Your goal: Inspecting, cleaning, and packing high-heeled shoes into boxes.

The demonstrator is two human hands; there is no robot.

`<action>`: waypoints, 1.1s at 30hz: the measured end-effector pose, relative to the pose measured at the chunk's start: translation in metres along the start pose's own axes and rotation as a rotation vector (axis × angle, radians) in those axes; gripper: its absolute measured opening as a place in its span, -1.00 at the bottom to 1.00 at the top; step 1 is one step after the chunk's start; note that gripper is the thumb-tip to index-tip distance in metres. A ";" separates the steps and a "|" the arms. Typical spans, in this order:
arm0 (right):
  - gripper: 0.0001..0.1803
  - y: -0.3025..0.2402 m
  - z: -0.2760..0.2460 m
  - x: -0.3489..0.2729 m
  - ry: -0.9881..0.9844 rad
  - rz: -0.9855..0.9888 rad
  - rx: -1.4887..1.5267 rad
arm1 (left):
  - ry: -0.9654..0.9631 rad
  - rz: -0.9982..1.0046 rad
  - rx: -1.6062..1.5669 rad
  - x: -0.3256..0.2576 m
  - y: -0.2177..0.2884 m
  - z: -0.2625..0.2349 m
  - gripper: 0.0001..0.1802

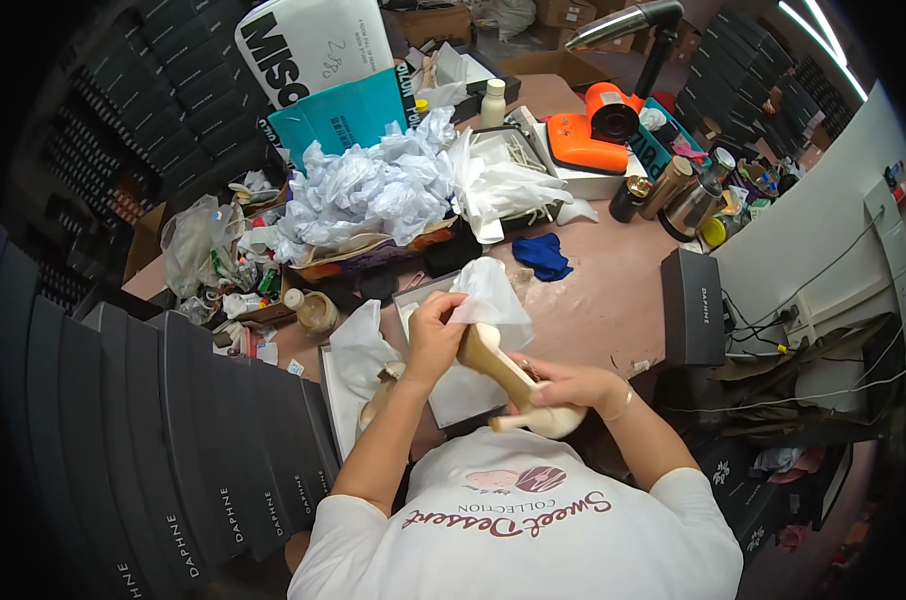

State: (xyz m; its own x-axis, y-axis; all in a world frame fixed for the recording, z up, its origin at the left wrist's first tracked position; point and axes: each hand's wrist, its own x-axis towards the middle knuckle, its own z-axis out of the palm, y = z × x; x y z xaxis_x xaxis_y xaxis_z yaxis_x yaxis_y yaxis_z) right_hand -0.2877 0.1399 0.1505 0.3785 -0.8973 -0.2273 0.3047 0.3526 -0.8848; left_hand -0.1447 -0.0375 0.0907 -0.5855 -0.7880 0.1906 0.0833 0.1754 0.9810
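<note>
A beige high-heeled shoe is tilted sole up in front of my chest, its heel toward me. My right hand is closed around its rear part. My left hand is closed at the toe end, pinching a sheet of white tissue paper that fans out beyond the toe. Below my left forearm, a second shoe, partly hidden, lies by more white tissue in an open shoe box.
A heap of crumpled paper and a blue cloth lie beyond my hands. An orange machine and a thermos stand at the far right. Stacked dark shoe boxes crowd my left; another box stands upright right.
</note>
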 end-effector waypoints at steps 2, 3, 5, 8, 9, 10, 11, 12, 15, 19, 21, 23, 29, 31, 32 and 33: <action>-0.20 0.019 -0.020 0.012 0.302 0.113 -0.109 | -0.103 0.133 0.284 -0.012 0.028 0.000 -0.89; -0.21 0.039 -0.031 0.019 0.441 0.109 -0.233 | -0.115 0.189 0.397 -0.017 0.024 -0.009 -0.91; -0.22 0.054 -0.042 0.013 0.529 0.048 -0.286 | -0.055 0.213 0.590 -0.011 0.008 -0.028 -0.91; -0.19 0.050 -0.027 -0.005 0.388 0.083 0.054 | 0.158 -0.123 0.368 -0.014 -0.053 -0.035 -0.88; -0.15 0.049 -0.022 -0.005 0.344 0.089 0.069 | 0.248 -0.333 -0.007 -0.018 -0.071 -0.025 -0.86; -0.14 0.050 -0.021 -0.005 0.312 0.073 0.050 | 0.323 -0.534 -0.387 -0.017 -0.072 -0.010 -0.83; -0.13 0.051 -0.020 -0.004 0.278 0.056 0.030 | 0.399 -0.541 -0.821 -0.017 -0.071 0.004 -0.74; -0.12 0.057 -0.019 -0.006 0.257 0.040 0.021 | 0.330 -0.416 -0.662 -0.020 -0.057 0.016 -0.74; -0.14 0.057 -0.007 -0.007 0.257 -0.136 0.396 | 0.079 0.016 -0.105 -0.030 -0.005 0.025 -0.63; -0.33 0.043 0.026 0.026 0.653 -0.297 0.354 | -0.063 0.527 0.290 -0.038 0.055 0.022 -0.54; -0.37 0.059 0.034 0.028 0.917 -0.270 -0.212 | -0.039 0.512 0.292 -0.030 0.055 0.024 -0.61; -0.37 0.079 0.015 0.025 0.952 -0.379 -0.293 | -0.030 0.499 0.233 -0.025 0.058 0.024 -0.63; -0.38 0.067 0.008 0.009 0.759 -0.334 0.081 | -0.149 0.616 0.313 -0.047 0.047 0.034 -0.54; -0.42 0.057 0.010 0.006 0.887 -0.247 -0.182 | -0.283 0.635 0.355 -0.053 0.046 0.035 -0.55; -0.44 0.052 0.010 0.005 0.945 -0.202 -0.316 | -0.380 0.617 0.359 -0.054 0.048 0.031 -0.57; -0.44 0.059 0.001 -0.003 0.909 -0.185 -0.357 | -0.482 0.594 0.370 -0.056 0.052 0.022 -0.58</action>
State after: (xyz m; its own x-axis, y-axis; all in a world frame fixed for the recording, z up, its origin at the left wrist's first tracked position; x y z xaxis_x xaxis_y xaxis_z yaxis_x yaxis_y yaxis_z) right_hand -0.2699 0.1632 0.0992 -0.5079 -0.8452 -0.1662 -0.0467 0.2197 -0.9744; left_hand -0.1258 0.0289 0.1298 -0.8145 -0.1812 0.5511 0.2657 0.7280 0.6320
